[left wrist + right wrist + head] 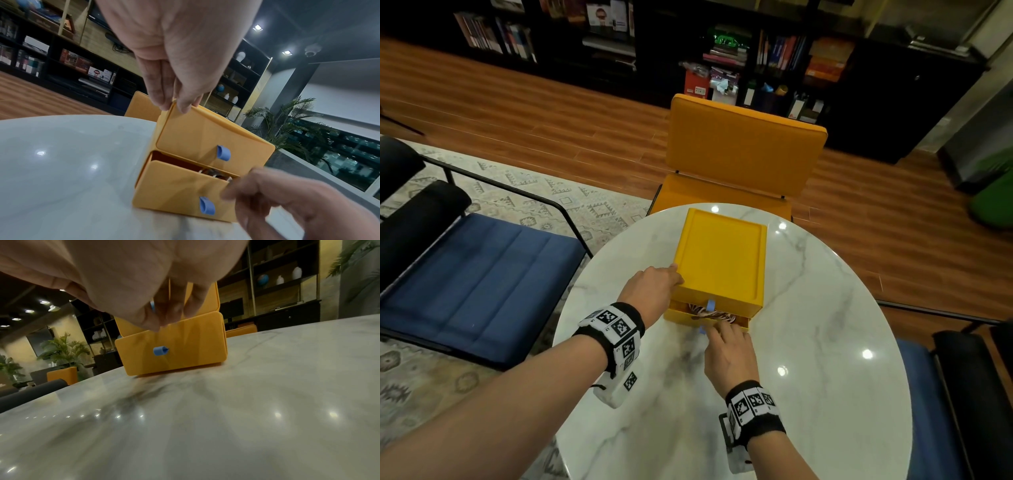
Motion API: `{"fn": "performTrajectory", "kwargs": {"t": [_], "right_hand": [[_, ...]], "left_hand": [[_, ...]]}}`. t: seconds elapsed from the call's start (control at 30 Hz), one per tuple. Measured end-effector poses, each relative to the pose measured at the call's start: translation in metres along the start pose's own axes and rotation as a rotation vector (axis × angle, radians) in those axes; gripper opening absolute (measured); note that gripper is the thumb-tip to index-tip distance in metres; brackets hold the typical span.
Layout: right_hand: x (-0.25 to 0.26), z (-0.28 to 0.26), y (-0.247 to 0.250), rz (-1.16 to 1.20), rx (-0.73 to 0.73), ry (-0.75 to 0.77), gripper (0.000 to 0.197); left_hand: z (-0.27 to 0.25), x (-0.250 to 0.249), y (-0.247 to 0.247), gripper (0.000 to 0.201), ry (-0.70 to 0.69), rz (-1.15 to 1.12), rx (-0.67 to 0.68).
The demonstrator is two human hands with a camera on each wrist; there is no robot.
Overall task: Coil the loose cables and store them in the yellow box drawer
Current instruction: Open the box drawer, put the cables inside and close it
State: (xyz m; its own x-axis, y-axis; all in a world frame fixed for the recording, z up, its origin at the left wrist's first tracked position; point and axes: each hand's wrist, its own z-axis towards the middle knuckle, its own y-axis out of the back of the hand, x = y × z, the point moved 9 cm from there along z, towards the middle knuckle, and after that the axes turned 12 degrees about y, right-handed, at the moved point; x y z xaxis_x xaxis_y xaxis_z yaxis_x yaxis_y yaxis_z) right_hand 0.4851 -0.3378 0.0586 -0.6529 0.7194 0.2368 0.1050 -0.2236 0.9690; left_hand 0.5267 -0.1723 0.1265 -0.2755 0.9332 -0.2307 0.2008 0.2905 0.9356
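The yellow box (719, 253) stands on a round marble table (808, 359). Its lower drawer (705, 320) is out a little, and coiled cables (700, 310) show in the gap. In the left wrist view they show as a few loops (213, 173) behind the drawer front (176, 186). Each drawer carries a blue tab (223, 152). My left hand (654, 284) holds the box's near left top corner, with fingertips (162, 102) on its edge. My right hand (726, 342) has straight fingers (160, 322) against the top of the drawer front (185, 347).
A yellow chair (743, 150) stands just behind the table. Blue cushioned chairs sit at the left (482, 281) and right (914, 394). Dark bookshelves line the far wall. Bare tabletop lies in front of and to the right of the box.
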Motion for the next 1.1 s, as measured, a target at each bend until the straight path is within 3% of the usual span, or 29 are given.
{"fn": "performTrajectory", "kwargs": {"t": [0.3, 0.5, 0.6, 0.77, 0.9, 1.1], "right_hand": [[-0.008, 0.027, -0.017, 0.214, 0.048, -0.174, 0.04], [-0.011, 0.021, 0.001, 0.036, -0.069, -0.167, 0.017], [-0.025, 0.003, 0.0, 0.117, -0.133, -0.246, 0.017], [-0.034, 0.0, -0.032, 0.503, 0.03, -0.496, 0.034], [-0.045, 0.006, -0.043, 0.492, 0.091, -0.699, 0.051], [-0.046, 0.007, -0.046, 0.446, 0.087, -0.645, 0.033]], "left_hand": [[0.0, -0.001, -0.001, 0.033, -0.014, -0.003, 0.024], [0.0, 0.0, 0.0, 0.034, 0.013, 0.0, 0.039], [-0.001, 0.001, 0.0, 0.034, 0.021, -0.019, 0.036], [-0.002, 0.0, 0.0, 0.034, 0.024, -0.02, 0.033], [-0.002, 0.0, 0.001, 0.033, 0.024, -0.018, 0.031], [-0.002, 0.003, 0.001, 0.033, 0.052, -0.004, 0.031]]}}
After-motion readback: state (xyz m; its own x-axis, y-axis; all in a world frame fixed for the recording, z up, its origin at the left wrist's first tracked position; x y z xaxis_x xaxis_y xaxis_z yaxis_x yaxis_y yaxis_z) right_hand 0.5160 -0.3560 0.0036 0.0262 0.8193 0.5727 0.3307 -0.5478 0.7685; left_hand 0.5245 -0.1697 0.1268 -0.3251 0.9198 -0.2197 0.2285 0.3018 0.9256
